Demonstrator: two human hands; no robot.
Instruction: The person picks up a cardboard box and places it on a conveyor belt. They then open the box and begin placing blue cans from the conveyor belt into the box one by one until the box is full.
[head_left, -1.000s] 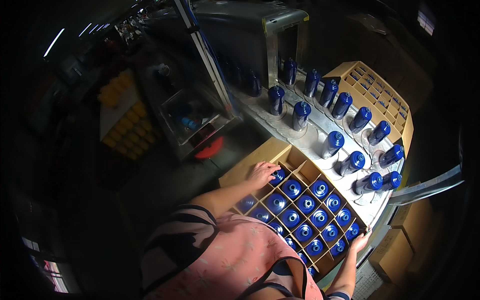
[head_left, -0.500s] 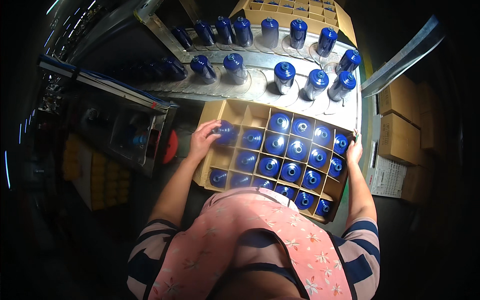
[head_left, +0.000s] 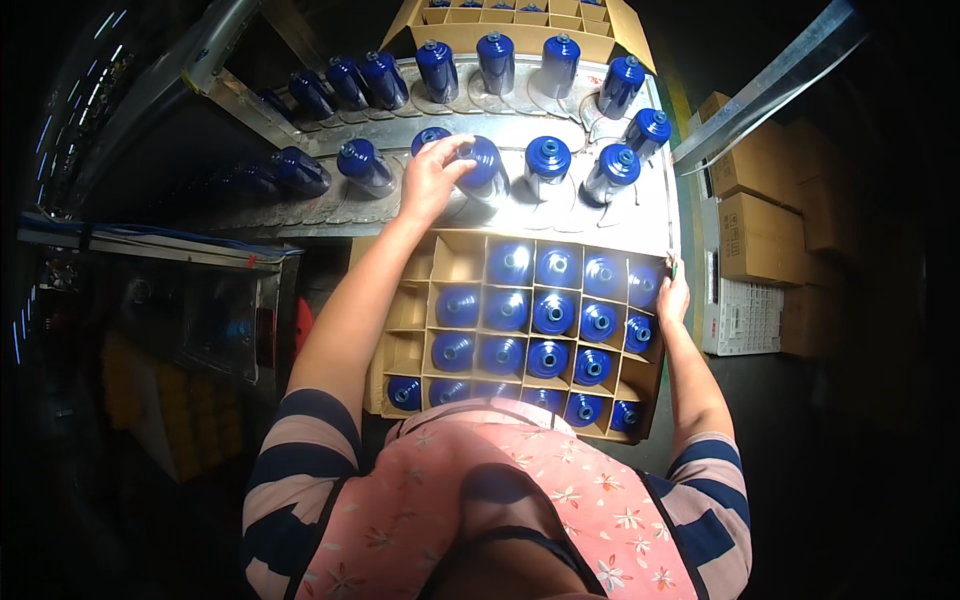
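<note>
My left hand (head_left: pixel 435 178) has its fingers curled round the top of a blue bottle (head_left: pixel 482 168), which stands or hovers at the near row of the conveyor (head_left: pixel 640 215). Another bottle (head_left: pixel 430 138) is partly hidden behind the fingers. Below lies an open cardboard box (head_left: pixel 372 385) with dividers, many cells filled with upright blue bottles (head_left: pixel 553 313). Several cells at its left side hold nothing. At the box's far right corner, my right hand (head_left: pixel 674 296) is closed on the rim. A thin dark thing by its fingertips is too small to name.
Blue bottles (head_left: pixel 496 62) stand in a near and a far row on the conveyor. Behind it is another divided box (head_left: pixel 560 42). Closed cartons (head_left: pixel 762 238) and a white crate (head_left: pixel 745 318) are at the right. A metal post (head_left: pixel 770 85) slants at the upper right.
My left hand has carried a bottle from a left-side cell of the box up to a gap in the conveyor's near row. Conveyor bottles have shifted. My right hand stays on the box.
</note>
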